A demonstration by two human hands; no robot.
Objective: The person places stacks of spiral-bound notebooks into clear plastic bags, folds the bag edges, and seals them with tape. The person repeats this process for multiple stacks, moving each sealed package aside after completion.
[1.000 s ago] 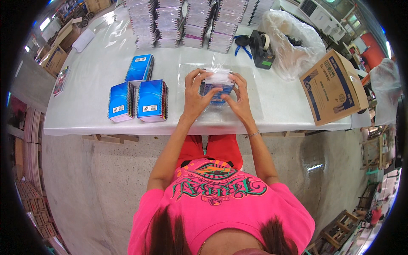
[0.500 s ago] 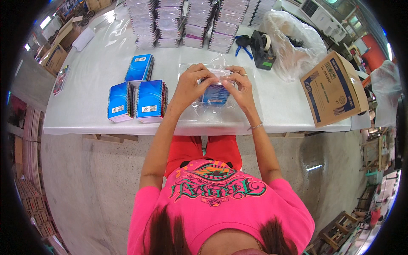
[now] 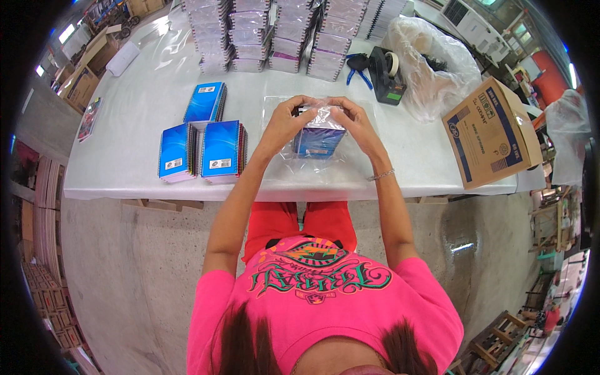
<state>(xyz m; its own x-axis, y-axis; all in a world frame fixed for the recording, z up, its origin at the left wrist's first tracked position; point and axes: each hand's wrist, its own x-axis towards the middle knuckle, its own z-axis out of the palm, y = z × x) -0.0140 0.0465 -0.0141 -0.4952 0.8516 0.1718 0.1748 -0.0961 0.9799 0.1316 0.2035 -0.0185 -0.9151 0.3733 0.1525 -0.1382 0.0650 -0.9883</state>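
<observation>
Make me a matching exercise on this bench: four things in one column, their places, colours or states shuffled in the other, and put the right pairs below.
Column 1
1. Pack
2. Dispenser
3. Carton
4. Notebooks

Column 2
A. Brown with dark blue markings
B. In three blue-covered stacks, left of both hands
C. In clear film, between left hand and right hand
D. Black, just right of the blue-handled tool

Right pairs
1-C
2-D
3-A
4-B
</observation>
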